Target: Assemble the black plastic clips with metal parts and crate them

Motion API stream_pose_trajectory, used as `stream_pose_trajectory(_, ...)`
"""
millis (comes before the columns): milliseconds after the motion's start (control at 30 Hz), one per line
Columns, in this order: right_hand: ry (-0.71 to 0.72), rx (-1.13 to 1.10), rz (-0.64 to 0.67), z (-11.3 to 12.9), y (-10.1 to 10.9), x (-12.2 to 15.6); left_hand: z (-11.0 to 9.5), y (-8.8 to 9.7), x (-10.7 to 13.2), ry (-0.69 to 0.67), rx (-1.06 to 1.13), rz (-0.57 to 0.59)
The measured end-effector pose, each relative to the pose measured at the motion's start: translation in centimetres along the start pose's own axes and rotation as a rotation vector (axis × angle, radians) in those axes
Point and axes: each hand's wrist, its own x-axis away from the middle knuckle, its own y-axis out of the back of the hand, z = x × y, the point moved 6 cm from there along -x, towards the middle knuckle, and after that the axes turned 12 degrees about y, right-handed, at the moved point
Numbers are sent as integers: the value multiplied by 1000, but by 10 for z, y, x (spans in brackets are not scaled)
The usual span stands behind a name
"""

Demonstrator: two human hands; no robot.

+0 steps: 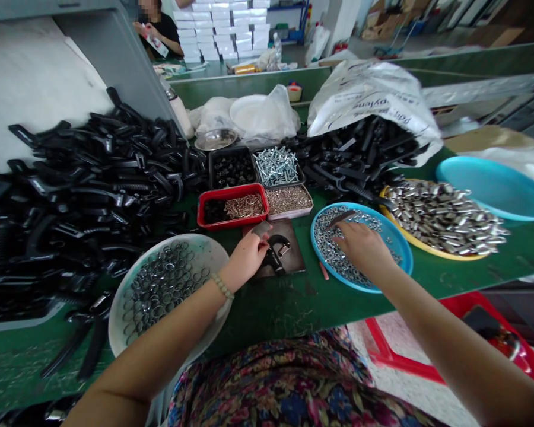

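Note:
My left hand, with a grey covering on one finger, is closed at the side of a black tool part with a curved hook end and a small metal spring. That part lies over a dark metal plate on the bench. My right hand reaches into a blue tray of small metal nuts. Its thumb and a dark-covered finger are apart, and its other fingertips are partly hidden. Left of my left hand stands a white bowl of metal rings.
Black handles are heaped at left; more black parts spill from a white bag. Behind the plate sit a red bin, bolts and rivets. Metal sleeves fill a yellow tray. Another person is at the back.

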Motion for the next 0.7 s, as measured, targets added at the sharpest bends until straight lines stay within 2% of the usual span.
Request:
stream_pose_trajectory(133, -114, 89, 125, -24, -7, 10, -17, -2, 6, -134, -294, 5)
stream_pose_trajectory(233, -159, 124, 196, -29, -14, 10, -22, -8, 14, -202, -497, 73)
stream_pose_trajectory(300, -177, 120, 209, -25, -13, 9, -20, -9, 18, -219, -519, 102)
stream_pose_trajectory(367, -191, 49, 159, -13, -4, 9, -16, -7, 23, -265, -475, 82)
stream_pose_trajectory(467, -155, -245, 60, 21, 19, 8, -9, -1, 31, -330, -430, 0)
stream_pose_trajectory(533, -66, -449, 77, 48, 31, 4, -4, 1, 34, -312, -441, -22)
stream_pose_trajectory(600, -16, -556, 110, 67, 38, -1, 0, 2, 36, -279, -448, -8)
stream_pose_trajectory(700, -41, -576, 138, 75, 39, -7, 2, 2, 38, -264, -446, 13)
